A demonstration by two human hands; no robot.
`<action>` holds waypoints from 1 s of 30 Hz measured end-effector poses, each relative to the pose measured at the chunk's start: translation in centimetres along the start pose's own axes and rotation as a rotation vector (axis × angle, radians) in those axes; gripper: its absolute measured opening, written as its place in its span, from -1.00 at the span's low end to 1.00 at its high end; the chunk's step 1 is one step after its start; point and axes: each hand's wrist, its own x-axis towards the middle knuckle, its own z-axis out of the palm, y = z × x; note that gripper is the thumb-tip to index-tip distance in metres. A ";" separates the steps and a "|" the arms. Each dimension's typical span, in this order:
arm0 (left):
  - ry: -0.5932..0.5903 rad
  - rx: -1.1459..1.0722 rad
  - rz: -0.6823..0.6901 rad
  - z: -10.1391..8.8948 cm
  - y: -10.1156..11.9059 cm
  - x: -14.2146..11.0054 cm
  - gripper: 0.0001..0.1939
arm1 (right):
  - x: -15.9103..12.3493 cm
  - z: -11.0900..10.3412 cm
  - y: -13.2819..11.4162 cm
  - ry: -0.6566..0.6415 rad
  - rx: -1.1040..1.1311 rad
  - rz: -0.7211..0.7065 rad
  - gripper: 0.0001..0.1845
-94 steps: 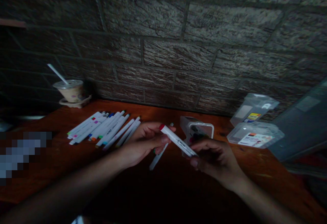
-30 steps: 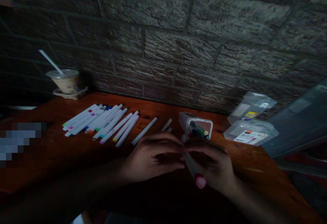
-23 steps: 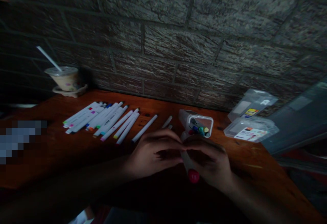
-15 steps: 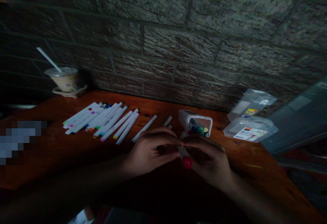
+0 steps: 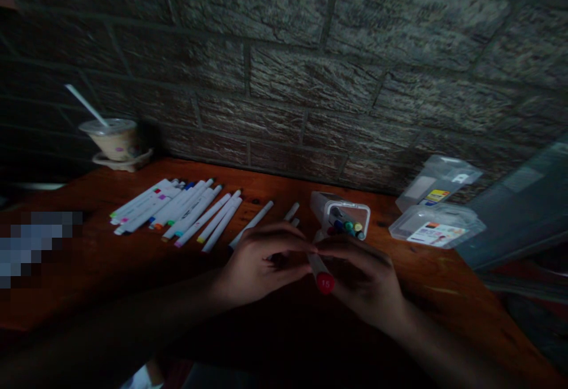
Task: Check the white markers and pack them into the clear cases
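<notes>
As marker (image 5: 321,274) hovers, wooden table (image 5: 437,303), brick wall (image 5: 288,81)

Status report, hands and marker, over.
Left hand, right hand both on marker. Red end, marked 15, toward camera. Box beyond hands, pens inside.

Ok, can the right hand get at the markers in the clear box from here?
Probably yes: the clear box lies just beyond the right hand, its open end facing this way with marker ends showing. That hand is busy, though, holding the red-ended marker with the left hand.
</notes>
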 end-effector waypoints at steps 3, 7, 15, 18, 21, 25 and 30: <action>-0.002 0.005 -0.009 0.0 0.1 0.0 -0.80 | 0.0 0.0 0.0 0.001 -0.001 -0.005 -0.59; -0.007 -0.002 -0.025 -0.1 0.2 0.0 -0.81 | -0.1 0.0 0.1 0.005 -0.006 0.000 -0.59; -0.007 -0.011 -0.024 0.1 0.1 -0.1 -0.80 | 0.0 0.0 0.1 0.006 -0.009 -0.018 -0.63; -0.013 -0.028 -0.032 0.1 0.1 -0.1 -0.81 | -0.1 0.2 0.2 0.002 -0.014 -0.020 -0.65; -0.012 -0.040 -0.035 0.1 0.0 -0.1 -0.82 | -0.2 0.3 0.2 -0.002 -0.019 -0.003 -0.66; -0.023 -0.057 -0.040 0.2 0.0 -0.2 -0.81 | -0.3 0.3 0.0 -0.016 -0.029 0.059 -0.68; -0.041 -0.073 -0.090 0.4 0.1 -0.3 -0.85 | -0.5 0.5 -0.1 -0.007 -0.037 0.070 -0.72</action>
